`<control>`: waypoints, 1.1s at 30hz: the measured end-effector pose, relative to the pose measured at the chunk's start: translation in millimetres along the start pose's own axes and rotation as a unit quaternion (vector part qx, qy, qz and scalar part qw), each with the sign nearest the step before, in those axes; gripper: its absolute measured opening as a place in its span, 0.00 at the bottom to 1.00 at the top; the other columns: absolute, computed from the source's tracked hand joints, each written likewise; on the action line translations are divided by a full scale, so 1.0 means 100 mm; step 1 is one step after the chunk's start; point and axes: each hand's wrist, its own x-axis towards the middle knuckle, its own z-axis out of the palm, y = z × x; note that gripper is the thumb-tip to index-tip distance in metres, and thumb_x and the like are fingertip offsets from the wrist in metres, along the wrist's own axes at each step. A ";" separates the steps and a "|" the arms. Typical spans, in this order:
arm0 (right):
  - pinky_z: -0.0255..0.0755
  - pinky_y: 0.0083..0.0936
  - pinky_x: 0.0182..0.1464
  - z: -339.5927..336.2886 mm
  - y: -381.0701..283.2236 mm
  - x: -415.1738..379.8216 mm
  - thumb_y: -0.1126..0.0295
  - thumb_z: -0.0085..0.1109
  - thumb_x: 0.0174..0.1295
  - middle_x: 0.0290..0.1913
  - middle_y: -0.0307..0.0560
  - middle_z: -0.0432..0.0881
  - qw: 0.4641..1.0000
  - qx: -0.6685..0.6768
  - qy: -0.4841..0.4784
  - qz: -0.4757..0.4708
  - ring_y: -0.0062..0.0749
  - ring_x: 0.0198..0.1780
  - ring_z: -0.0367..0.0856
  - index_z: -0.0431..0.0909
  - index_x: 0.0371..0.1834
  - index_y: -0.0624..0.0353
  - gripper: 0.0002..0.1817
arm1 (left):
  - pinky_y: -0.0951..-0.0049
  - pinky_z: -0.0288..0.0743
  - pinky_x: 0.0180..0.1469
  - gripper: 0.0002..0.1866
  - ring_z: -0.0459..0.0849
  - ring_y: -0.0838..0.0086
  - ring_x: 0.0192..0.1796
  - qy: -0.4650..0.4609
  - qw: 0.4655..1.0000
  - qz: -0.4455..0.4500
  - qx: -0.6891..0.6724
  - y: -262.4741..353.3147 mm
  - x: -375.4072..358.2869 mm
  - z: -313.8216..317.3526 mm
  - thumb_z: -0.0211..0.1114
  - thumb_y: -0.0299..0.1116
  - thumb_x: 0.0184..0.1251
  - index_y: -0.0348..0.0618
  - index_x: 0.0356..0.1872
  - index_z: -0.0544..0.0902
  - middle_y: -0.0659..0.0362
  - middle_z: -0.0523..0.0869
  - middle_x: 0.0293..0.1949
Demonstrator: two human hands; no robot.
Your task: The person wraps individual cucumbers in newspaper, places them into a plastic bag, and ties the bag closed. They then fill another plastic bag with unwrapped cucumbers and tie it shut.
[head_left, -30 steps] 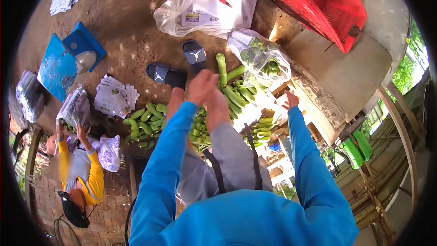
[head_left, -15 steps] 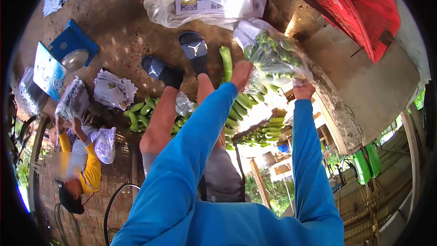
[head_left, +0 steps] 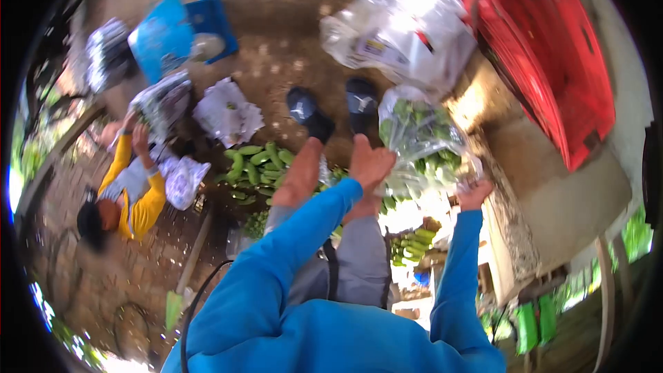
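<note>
A clear plastic bag (head_left: 421, 131) with green vegetables in it hangs in front of my legs, its mouth towards me. My left hand (head_left: 373, 166) is closed on the left side of the bag's mouth. On the other side, my right hand (head_left: 475, 193) grips the bag's gathered edge with bent fingers. Loose long green vegetables (head_left: 259, 166) lie on the ground to the left of my legs. More long green vegetables (head_left: 414, 243) lie in bright light below the bag. The picture is blurred, so their kind is hard to tell.
A red plastic crate (head_left: 552, 62) stands at upper right beside a concrete ledge (head_left: 552, 200). A large clear bag (head_left: 407, 41) with a red-handled object on it lies ahead. Left are a blue scale (head_left: 166, 31), newspaper sheets (head_left: 226, 112) and a person in yellow sleeves (head_left: 141, 200) handling a wrapped bundle.
My view has swung, so the surroundings sit further right and the person at left higher. Both hands keep hold of the bag, which appears slightly lower.
</note>
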 end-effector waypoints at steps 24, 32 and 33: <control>0.56 0.22 0.22 5.48 1.45 -5.97 0.74 0.48 0.42 0.18 0.36 0.57 0.705 -0.342 -0.621 -0.023 0.24 0.21 0.58 0.59 0.17 0.51 0.08 | 0.81 0.62 0.25 0.11 0.67 0.81 0.23 0.484 0.456 0.136 -0.734 -1.08 -3.04 -5.04 0.62 0.38 0.55 0.44 0.35 0.77 0.65 0.72 0.25; 0.58 0.23 0.23 6.17 2.26 -6.05 0.79 0.51 0.43 0.21 0.38 0.64 0.643 -0.365 -0.666 -0.101 0.25 0.23 0.62 0.63 0.16 0.52 0.09 | 0.77 0.64 0.28 0.14 0.69 0.79 0.26 0.407 0.503 0.182 -0.740 -2.47 -2.49 -5.67 0.67 0.44 0.50 0.47 0.32 0.78 0.63 0.73 0.26; 0.68 0.22 0.30 6.16 2.35 -5.91 0.79 0.49 0.42 0.23 0.38 0.69 0.640 -0.377 -0.662 -0.102 0.27 0.26 0.70 0.66 0.19 0.52 0.07 | 0.76 0.64 0.28 0.14 0.70 0.79 0.27 0.366 0.539 0.222 -0.726 -2.65 -2.39 -5.61 0.67 0.45 0.51 0.48 0.32 0.79 0.63 0.74 0.27</control>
